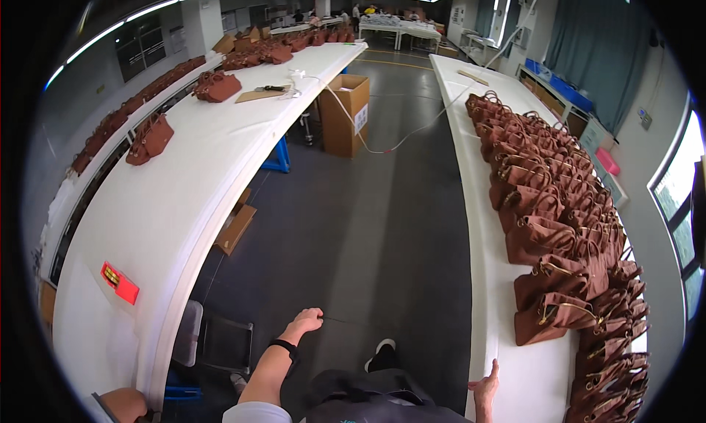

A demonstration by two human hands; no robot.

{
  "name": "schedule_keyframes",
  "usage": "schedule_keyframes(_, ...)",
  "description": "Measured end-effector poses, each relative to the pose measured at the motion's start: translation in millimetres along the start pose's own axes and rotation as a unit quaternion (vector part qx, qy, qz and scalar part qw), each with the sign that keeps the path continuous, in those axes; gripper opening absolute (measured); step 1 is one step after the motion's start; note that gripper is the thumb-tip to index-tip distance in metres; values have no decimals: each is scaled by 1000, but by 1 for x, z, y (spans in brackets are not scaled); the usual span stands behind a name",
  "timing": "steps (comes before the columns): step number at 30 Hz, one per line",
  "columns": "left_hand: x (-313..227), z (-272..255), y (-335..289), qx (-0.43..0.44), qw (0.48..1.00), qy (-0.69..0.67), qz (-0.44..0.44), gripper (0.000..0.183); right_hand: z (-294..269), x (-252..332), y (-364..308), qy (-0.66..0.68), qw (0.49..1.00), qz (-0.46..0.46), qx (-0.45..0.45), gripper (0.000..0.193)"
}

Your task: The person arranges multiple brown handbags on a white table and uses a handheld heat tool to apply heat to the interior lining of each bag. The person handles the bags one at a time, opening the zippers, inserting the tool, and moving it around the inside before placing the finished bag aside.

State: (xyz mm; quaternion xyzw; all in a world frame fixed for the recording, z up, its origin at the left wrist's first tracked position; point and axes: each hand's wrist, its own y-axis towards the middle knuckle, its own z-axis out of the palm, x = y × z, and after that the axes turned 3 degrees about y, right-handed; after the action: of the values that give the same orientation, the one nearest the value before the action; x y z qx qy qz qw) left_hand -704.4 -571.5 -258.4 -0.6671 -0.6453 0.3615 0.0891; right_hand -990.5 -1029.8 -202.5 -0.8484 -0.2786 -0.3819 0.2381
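Observation:
My left hand [305,321] hangs over the dark floor between two long tables, its fingers curled in with nothing visible in them. A black band circles that wrist. Beside the near edge of the right table [487,305], my right hand [484,386] is open, fingers stretched out and thumb apart. It holds nothing; whether it touches the table edge I cannot tell. Closest to it on that table is a brown handbag [548,318] with a gold-coloured zip. Behind this bag, similar brown handbags [526,180] stand in close rows along the table.
The white left table [169,210] carries a red box [119,283], a few brown bags [151,140] and a flat board [261,93]. A carton [346,118] stands by its far end. A white cable [401,145] loops across the aisle. Another person's bare limb [125,404] shows lower left.

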Motion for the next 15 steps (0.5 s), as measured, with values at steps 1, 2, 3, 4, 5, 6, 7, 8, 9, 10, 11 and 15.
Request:
schedule_keyframes(1,16,-9,8,-29,999,-21,-25,38,12,20,20,-15,999,17,26,70)
schedule_keyframes(2,30,-18,13,-55,995,-66,-49,37,29,37,44,-23,999,14,42,69)
schedule_keyframes(3,45,-23,17,-80,988,-111,-73,36,49,51,70,-33,998,13,57,67)
schedule_keyframes(4,60,-24,22,-133,974,-156,-96,34,70,63,99,-43,996,12,72,66)
schedule_keyframes(5,74,-20,26,-186,955,-197,-117,32,91,73,133,-98,990,-52,83,63)
schedule_keyframes(6,104,-5,25,-260,925,-235,-147,31,127,82,170,-144,977,-120,103,60)
schedule_keyframes(7,118,17,33,-322,893,-267,-165,31,167,66,222,-162,945,-283,7,53)
schedule_keyframes(8,125,23,20,-268,872,-320,-256,30,196,126,228,-143,942,-303,35,53)
schedule_keyframes(9,123,23,15,-207,843,-372,-329,29,220,169,245,-96,943,-313,61,54)
schedule_keyframes(10,130,28,9,-169,839,-373,-358,28,251,217,257,-49,945,-300,125,52)
schedule_keyframes(11,137,33,5,-125,836,-372,-385,27,280,258,268,-52,932,-315,170,50)
schedule_keyframes(15,121,29,30,-117,804,-438,-383,21,391,387,300,-70,843,-478,236,42)
